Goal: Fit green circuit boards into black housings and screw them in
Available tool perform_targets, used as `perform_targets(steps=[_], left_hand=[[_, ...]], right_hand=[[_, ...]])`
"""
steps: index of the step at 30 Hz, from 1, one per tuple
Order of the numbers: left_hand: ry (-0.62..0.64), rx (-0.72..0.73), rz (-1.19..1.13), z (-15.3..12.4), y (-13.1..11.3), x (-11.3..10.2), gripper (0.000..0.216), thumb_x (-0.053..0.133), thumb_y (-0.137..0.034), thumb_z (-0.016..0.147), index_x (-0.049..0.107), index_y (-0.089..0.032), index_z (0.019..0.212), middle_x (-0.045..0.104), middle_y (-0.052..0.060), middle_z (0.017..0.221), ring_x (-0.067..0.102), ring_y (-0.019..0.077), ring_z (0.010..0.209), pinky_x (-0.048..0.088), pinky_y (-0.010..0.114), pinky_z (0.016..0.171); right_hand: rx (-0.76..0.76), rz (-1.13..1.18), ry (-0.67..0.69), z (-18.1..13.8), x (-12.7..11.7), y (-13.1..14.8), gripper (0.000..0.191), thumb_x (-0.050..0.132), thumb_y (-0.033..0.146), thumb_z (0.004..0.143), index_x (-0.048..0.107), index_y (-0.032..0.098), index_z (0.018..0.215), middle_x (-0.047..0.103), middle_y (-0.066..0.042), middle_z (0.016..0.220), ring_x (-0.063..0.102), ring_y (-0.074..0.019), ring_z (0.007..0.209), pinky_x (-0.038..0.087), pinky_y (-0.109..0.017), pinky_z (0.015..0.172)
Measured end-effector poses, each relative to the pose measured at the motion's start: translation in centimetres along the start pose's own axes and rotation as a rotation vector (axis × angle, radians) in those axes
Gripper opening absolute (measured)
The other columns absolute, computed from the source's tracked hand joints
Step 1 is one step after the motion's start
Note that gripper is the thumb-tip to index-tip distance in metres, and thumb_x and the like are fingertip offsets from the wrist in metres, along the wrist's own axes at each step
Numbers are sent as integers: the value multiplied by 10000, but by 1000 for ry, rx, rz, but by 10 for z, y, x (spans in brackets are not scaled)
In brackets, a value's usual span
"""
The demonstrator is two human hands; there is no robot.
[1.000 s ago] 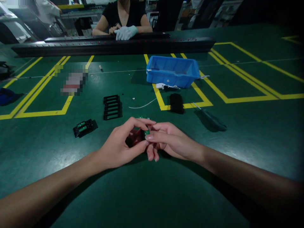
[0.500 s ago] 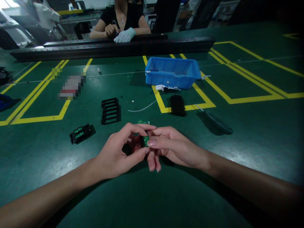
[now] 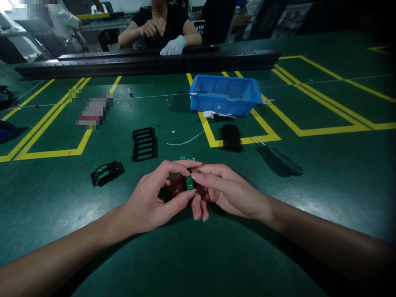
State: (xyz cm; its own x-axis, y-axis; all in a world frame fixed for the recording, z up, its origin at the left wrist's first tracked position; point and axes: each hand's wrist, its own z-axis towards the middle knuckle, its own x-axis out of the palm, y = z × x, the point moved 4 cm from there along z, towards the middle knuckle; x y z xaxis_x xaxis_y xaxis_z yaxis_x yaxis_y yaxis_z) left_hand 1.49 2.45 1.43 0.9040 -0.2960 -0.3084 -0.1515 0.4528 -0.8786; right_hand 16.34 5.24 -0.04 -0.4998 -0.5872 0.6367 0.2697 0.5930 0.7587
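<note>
Between both hands is a small green circuit board (image 3: 189, 182) in what looks like a black frame, mostly covered by fingers. My left hand (image 3: 157, 194) pinches it between thumb and fingertips. My right hand (image 3: 222, 187) closes on it from the other side, its thumb at the board's upper edge. Just beyond the fingertips, more green boards (image 3: 187, 158) lie partly hidden. Left of my hands sit black frames with green boards fitted in them (image 3: 105, 173). Farther up, several empty black frames (image 3: 144, 144) lie in a row.
A blue bin (image 3: 225, 97) stands beyond my hands, with a stack of black parts (image 3: 232, 137) in front. To the right lies a screwdriver (image 3: 280, 159). A long black rail (image 3: 148, 64) crosses the far side, where a co-worker wearing a white glove (image 3: 174, 46) sits.
My right thumb has shifted up along the board, showing more of its green face. Across the table, the co-worker's bare hand has risen and the gloved hand has moved right.
</note>
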Motion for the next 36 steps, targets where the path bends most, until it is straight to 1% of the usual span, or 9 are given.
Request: perform_targets(steps=[3, 5, 10, 14, 19, 23, 31, 36], left_hand=[[-8, 7, 21, 0, 0, 0, 352, 676, -106, 883, 513, -207, 1178, 566, 143, 1424, 701, 183, 934, 564, 236, 604], [5, 23, 44, -1, -1, 1, 368, 682, -96, 875, 511, -210, 1180, 559, 143, 1436, 702, 180, 932, 548, 228, 589], [12, 67, 76, -1, -3, 1, 373, 670, -93, 876, 508, -208, 1191, 544, 159, 1455, 703, 205, 979, 554, 243, 598], [10, 80, 71, -2, -4, 1, 369, 657, -99, 884, 505, -211, 1202, 542, 157, 1455, 691, 228, 1035, 572, 261, 625], [12, 80, 89, -2, -4, 1, 409, 667, -67, 869, 493, -220, 1206, 534, 134, 1459, 692, 179, 939, 560, 252, 619], [10, 68, 110, -1, -3, 0, 404, 674, -75, 866, 489, -218, 1196, 536, 128, 1447, 686, 175, 940, 569, 251, 628], [20, 64, 135, 1, -4, 0, 393, 684, -81, 863, 495, -201, 1186, 550, 129, 1424, 679, 160, 916, 572, 245, 645], [25, 87, 111, 0, -3, 0, 407, 674, -66, 868, 496, -194, 1211, 549, 129, 1424, 686, 166, 946, 580, 233, 644]], right_hand=[[-3, 34, -8, 2, 0, -2, 323, 600, 403, 986, 637, 84, 956, 726, -100, 676, 722, -152, 590, 581, -200, 536], [-4, 40, -12, 2, -1, -3, 326, 604, 415, 983, 631, 90, 970, 725, -94, 662, 719, -151, 578, 579, -199, 529], [11, 8, -29, 2, -1, -3, 319, 629, 408, 970, 614, 100, 888, 719, -86, 646, 708, -143, 553, 572, -193, 519], [13, 14, -31, 1, -1, -3, 308, 633, 409, 966, 611, 107, 906, 724, -88, 640, 710, -152, 551, 574, -201, 512], [6, 13, -34, 1, -1, -3, 307, 624, 401, 973, 605, 105, 892, 724, -94, 638, 711, -149, 550, 575, -195, 517], [13, 3, -30, 1, -2, -3, 302, 604, 388, 987, 596, 107, 877, 723, -98, 638, 709, -150, 545, 575, -197, 514], [15, -16, -38, 0, -1, -2, 272, 559, 346, 1013, 615, 81, 983, 719, -94, 650, 716, -155, 562, 574, -200, 512], [4, -4, -31, 1, -2, -3, 286, 564, 350, 1008, 615, 71, 976, 719, -103, 650, 716, -160, 561, 575, -203, 507]])
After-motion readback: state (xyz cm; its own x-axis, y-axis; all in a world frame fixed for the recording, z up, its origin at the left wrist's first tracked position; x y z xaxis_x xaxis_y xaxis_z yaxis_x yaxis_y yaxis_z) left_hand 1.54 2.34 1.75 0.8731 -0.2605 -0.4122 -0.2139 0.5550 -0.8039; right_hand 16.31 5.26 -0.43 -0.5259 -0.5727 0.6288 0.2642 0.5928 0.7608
